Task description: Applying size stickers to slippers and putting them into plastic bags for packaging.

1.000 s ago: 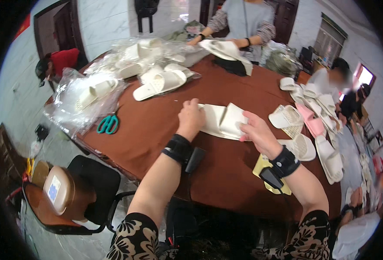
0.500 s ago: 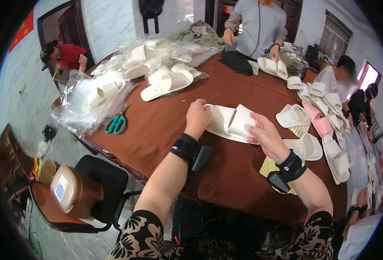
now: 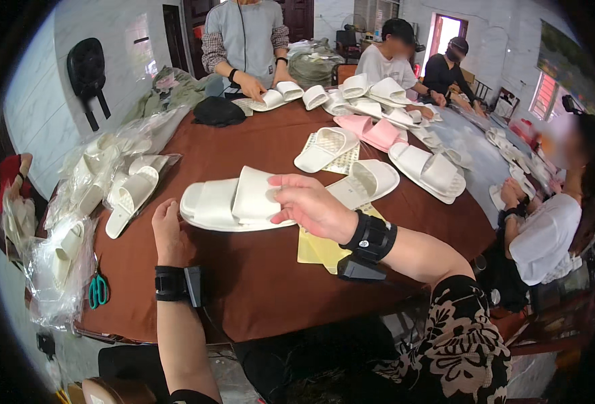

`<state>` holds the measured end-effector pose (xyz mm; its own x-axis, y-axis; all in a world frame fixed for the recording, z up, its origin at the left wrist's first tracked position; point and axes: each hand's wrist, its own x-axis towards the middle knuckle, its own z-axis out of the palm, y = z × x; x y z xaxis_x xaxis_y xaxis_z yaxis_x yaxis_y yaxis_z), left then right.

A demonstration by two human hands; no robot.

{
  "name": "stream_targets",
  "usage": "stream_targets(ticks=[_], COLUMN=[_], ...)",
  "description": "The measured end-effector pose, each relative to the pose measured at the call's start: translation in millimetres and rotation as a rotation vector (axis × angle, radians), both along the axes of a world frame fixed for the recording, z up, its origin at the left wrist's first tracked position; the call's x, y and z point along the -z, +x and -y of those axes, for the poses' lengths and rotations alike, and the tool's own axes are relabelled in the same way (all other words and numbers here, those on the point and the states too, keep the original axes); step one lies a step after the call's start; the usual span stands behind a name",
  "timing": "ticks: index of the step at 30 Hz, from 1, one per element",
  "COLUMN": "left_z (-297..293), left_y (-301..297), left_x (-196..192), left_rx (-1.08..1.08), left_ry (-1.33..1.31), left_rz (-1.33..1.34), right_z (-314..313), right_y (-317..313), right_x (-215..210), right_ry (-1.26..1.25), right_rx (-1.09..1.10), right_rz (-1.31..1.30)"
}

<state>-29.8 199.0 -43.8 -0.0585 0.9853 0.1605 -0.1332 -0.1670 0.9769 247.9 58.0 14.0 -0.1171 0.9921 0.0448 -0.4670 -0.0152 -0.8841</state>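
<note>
A pair of white slippers (image 3: 210, 202), one tucked against the other, is held above the brown cloth. My right hand (image 3: 311, 205) grips the right end, with the thumb and fingers closed around the strap area. Just off the left end is my left hand (image 3: 168, 232), seen edge-on; its fingers are stretched up and nothing shows in them. Beyond my right hand lie a single white slipper (image 3: 326, 148) on a patterned sheet and another white slipper (image 3: 365, 183). Yellow sheets (image 3: 318, 249) lie under my right wrist.
Bagged white slippers (image 3: 132, 188) and teal scissors (image 3: 98, 291) lie at the left. Pink slippers (image 3: 371, 131) and several white ones line the right side. A person in grey (image 3: 243, 40) handles slippers across the brown table (image 3: 264, 303); other people sit at the right.
My view has swung to the right, so the table contents appear shifted left. My left hand has come off the slippers' left end; my right hand still holds them.
</note>
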Motion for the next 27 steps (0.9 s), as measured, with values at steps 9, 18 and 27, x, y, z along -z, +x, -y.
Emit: stream_targets(ticks=[9, 18, 27], left_z=[11.9, 13.5, 12.6], left_y=[-3.7, 13.1, 7.8], left_x=[-0.8, -3.7, -0.6], left_rx=[0.007, 0.011, -0.010], left_ry=[-0.084, -0.097, -0.101], left_rz=[-0.016, -0.097, -0.177], right_z=[-1.7, -21.2, -10.4], right_y=[81.9, 283.3, 267.5], right_x=[-21.8, -57.4, 24.0], right_ry=[0.229, 0.250, 0.027], right_rx=[0.194, 0.711, 0.684], right_rz=[-0.072, 0.151, 0.292])
